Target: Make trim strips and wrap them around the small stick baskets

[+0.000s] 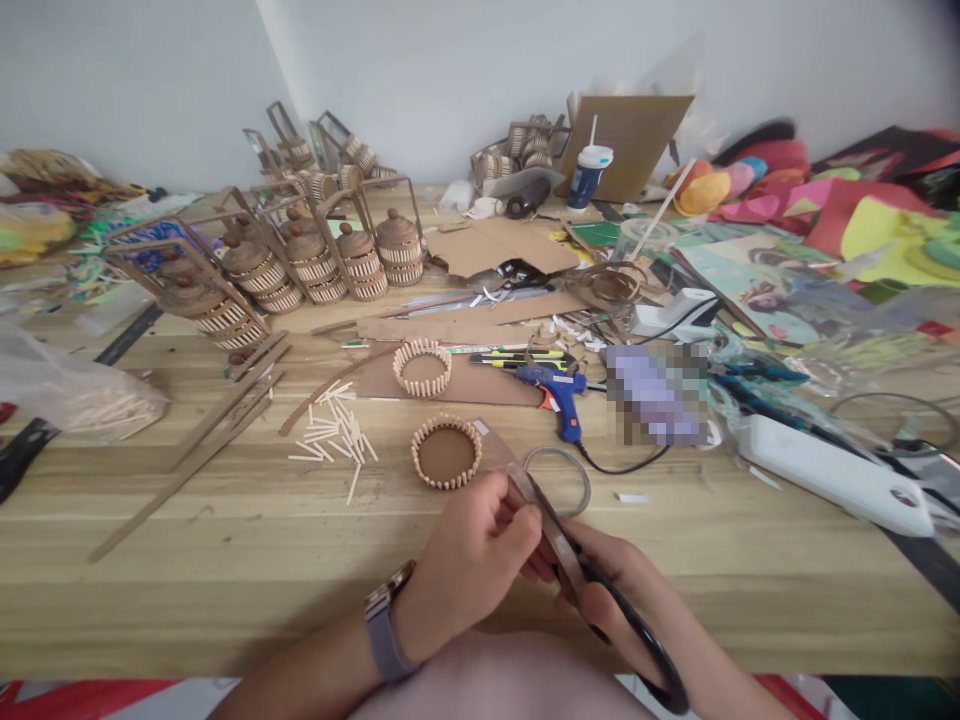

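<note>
My left hand (469, 555), with a watch on its wrist, pinches a narrow brown cardboard strip (501, 455) that runs up and away toward the table's middle. My right hand (626, 600) grips black-handled scissors (600, 590), whose blades close on the strip just right of my left fingers. Just beyond my hands sits a round stick-rimmed cardboard basket (446, 453). A second such basket (423, 367) rests on a cardboard sheet farther back. A tape ring (557, 480) lies flat beside the strip.
Loose short sticks (334, 435) lie left of the near basket. A blue glue gun (556, 392) and its cord sit right of centre. Several finished lidded baskets in frames (315, 260) stand at the back left. A white power strip (832, 475) and coloured paper fill the right.
</note>
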The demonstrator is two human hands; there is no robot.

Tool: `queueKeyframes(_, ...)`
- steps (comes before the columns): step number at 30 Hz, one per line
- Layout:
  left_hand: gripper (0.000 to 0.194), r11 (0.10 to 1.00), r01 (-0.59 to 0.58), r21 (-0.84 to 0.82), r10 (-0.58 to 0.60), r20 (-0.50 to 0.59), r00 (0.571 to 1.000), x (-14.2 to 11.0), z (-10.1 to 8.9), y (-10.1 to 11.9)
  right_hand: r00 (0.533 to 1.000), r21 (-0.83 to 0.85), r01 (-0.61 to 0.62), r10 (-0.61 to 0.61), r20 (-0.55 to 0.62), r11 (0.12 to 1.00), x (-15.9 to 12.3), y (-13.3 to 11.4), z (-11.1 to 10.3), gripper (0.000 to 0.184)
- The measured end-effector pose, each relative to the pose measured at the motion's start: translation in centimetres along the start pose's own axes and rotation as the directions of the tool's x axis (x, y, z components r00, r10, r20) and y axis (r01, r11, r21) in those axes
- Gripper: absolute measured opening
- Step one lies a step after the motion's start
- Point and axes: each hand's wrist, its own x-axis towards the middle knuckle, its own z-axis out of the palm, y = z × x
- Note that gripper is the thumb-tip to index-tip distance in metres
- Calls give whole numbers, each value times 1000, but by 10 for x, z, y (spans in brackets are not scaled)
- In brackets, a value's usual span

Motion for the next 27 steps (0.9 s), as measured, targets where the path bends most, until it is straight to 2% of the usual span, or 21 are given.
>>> queueKeyframes(6, 18, 1000, 10, 13, -10, -13, 1000, 1, 1, -1, 998, -2, -61, 61, -18, 998, -2, -7, 1, 79)
queueKeyframes(10, 28, 999, -36, 37, 36, 0, 999, -2, 0, 0, 994, 76, -58, 65, -91, 995, -1, 3, 1, 81)
queueKeyframes(13, 34, 991, -82, 110, 77, 57, 995, -5, -1, 0, 986, 156, -53, 77, -150, 986, 1, 12, -6, 81)
queueKeyframes(16, 37, 983, -100, 152, 95, 42, 995, -5, -5, 1, 986, 141, -41, 63, -155, 989, 0, 20, -14, 78)
queueKeyframes(20, 37, 995, -94, 32, 96, -76, 992, 2, -10, 5, 990, 67, -47, 56, -133, 997, -5, 30, -13, 84)
queueKeyframes(27, 28, 978, -2, -206, -15, -82, 997, 18, -11, 11, 996, -69, -86, 83, -39, 994, -11, 28, -10, 89)
